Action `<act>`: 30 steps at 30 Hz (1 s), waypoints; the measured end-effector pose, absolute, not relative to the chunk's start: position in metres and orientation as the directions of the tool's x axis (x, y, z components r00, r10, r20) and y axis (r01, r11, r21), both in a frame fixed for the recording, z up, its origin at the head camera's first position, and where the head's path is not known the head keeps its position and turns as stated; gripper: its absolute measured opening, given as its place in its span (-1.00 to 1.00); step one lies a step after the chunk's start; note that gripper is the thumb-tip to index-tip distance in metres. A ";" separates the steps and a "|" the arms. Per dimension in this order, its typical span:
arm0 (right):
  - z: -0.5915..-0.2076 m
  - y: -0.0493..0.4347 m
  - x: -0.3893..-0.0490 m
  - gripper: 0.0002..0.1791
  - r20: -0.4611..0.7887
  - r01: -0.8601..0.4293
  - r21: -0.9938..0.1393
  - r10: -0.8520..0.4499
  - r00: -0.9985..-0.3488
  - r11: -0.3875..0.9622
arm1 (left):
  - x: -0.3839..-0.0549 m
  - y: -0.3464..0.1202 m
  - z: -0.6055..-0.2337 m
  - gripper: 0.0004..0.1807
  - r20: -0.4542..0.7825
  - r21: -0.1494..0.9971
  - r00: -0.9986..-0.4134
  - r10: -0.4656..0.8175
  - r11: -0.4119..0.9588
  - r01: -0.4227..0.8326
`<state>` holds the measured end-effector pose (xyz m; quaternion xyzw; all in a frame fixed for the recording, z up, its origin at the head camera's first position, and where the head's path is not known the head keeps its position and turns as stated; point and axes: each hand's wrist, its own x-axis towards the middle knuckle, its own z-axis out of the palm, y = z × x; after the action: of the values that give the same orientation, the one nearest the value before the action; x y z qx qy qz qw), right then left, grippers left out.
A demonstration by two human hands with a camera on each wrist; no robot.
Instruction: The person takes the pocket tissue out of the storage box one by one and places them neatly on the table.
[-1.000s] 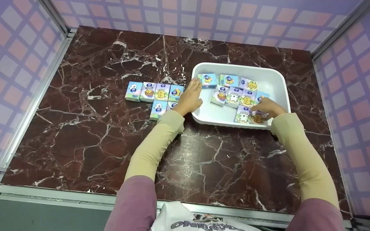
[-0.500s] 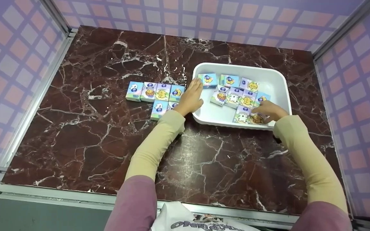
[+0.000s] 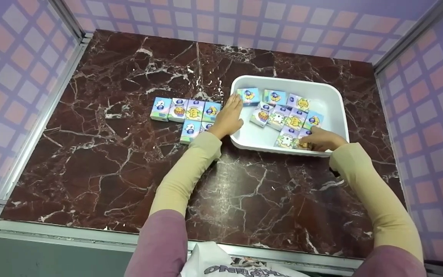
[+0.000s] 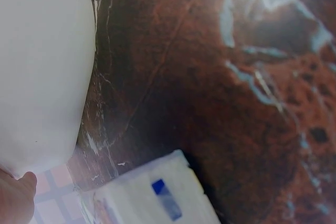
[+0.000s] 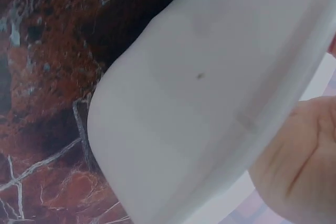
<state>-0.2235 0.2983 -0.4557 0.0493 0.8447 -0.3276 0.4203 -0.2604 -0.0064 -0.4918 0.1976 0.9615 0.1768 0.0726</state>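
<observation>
In the head view, my left hand (image 3: 228, 117) lies along the left wall of a white plastic bin (image 3: 323, 86), fingers fairly straight. My right hand (image 3: 324, 139) reaches over the bin's right front, bent fingers and thumb on a small cartoon-printed tissue pack (image 3: 305, 134) in the front row. Beside that pack is another tissue pack (image 3: 286, 140), with a row of several behind them. Three tissue packs (image 3: 274, 96) lie along the bin's back. The right wrist view has the bin's outer wall (image 5: 184, 93) and part of my right hand (image 5: 299, 166).
On the dark marbled table (image 3: 102, 161), left of the bin, several more tissue packs (image 3: 177, 110) sit side by side in two rows, partly covered by my left hand. The left wrist view shows one white pack (image 4: 157, 195) close up. Checked panels (image 3: 221, 23) surround the table.
My right hand has shifted slightly toward the front of the bin. The packs beside it have slid a little left and turned slightly. My left hand has stayed in place.
</observation>
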 end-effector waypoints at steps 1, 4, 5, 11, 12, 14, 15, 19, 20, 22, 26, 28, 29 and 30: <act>-0.455 0.297 -0.223 -0.26 -0.739 0.344 -0.510 -0.197 -0.645 0.789 | -0.261 -0.006 -0.492 -0.28 -0.071 0.364 -0.912 0.405 0.861 0.354; -0.455 0.295 -0.220 -0.30 -0.721 0.302 -0.516 -0.215 -0.659 0.802 | -0.261 -0.006 -0.492 -0.28 -0.071 0.356 -0.912 0.405 0.864 0.356; -0.455 0.295 -0.219 -0.28 -0.716 0.289 -0.519 -0.225 -0.661 0.804 | -0.261 -0.006 -0.493 -0.28 -0.071 0.354 -0.912 0.405 0.865 0.357; -0.456 0.292 -0.212 -0.08 -0.660 0.187 -0.536 -0.270 -0.701 0.823 | -0.261 -0.005 -0.493 -0.28 -0.077 0.343 -0.911 0.405 0.869 0.357; -0.457 0.291 -0.211 -0.06 -0.650 0.175 -0.540 -0.276 -0.708 0.823 | -0.261 -0.005 -0.493 -0.28 -0.077 0.340 -0.911 0.405 0.870 0.358; -0.457 0.289 -0.209 -0.03 -0.633 0.160 -0.559 -0.294 -0.716 0.813 | -0.261 -0.005 -0.492 -0.28 -0.075 0.336 -0.911 0.406 0.870 0.360; -0.458 0.288 -0.208 -0.03 -0.627 0.160 -0.566 -0.296 -0.720 0.809 | -0.261 -0.005 -0.492 -0.29 -0.073 0.335 -0.911 0.407 0.870 0.362; -0.459 0.281 -0.204 -0.04 -0.611 0.131 -0.553 -0.294 -0.735 0.823 | -0.260 -0.005 -0.490 -0.29 -0.069 0.335 -0.908 0.414 0.867 0.370; -0.459 0.279 -0.203 -0.05 -0.609 0.119 -0.534 -0.284 -0.741 0.837 | -0.260 -0.006 -0.490 -0.29 -0.069 0.335 -0.907 0.416 0.866 0.372; -0.459 0.276 -0.201 -0.04 -0.606 0.089 -0.491 -0.267 -0.749 0.866 | -0.260 -0.006 -0.490 -0.29 -0.066 0.330 -0.906 0.418 0.866 0.375; -0.459 0.273 -0.198 -0.04 -0.605 0.050 -0.435 -0.250 -0.756 0.899 | -0.259 -0.006 -0.491 -0.29 -0.062 0.325 -0.908 0.413 0.869 0.373; -0.459 0.273 -0.197 -0.05 -0.596 0.037 -0.430 -0.253 -0.762 0.902 | -0.259 -0.006 -0.491 -0.29 -0.060 0.327 -0.910 0.411 0.869 0.372; -0.460 0.274 -0.196 -0.06 -0.591 0.029 -0.429 -0.257 -0.764 0.903 | -0.259 -0.006 -0.491 -0.29 -0.059 0.328 -0.910 0.411 0.869 0.371; -0.460 0.275 -0.196 -0.06 -0.585 0.020 -0.429 -0.261 -0.767 0.903 | -0.259 -0.005 -0.491 -0.29 -0.059 0.328 -0.910 0.410 0.869 0.370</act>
<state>-0.1960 0.2746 -0.4596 -0.0659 0.9163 -0.2101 0.3346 -0.2594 -0.0054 -0.4909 0.2023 0.9646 0.1569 0.0637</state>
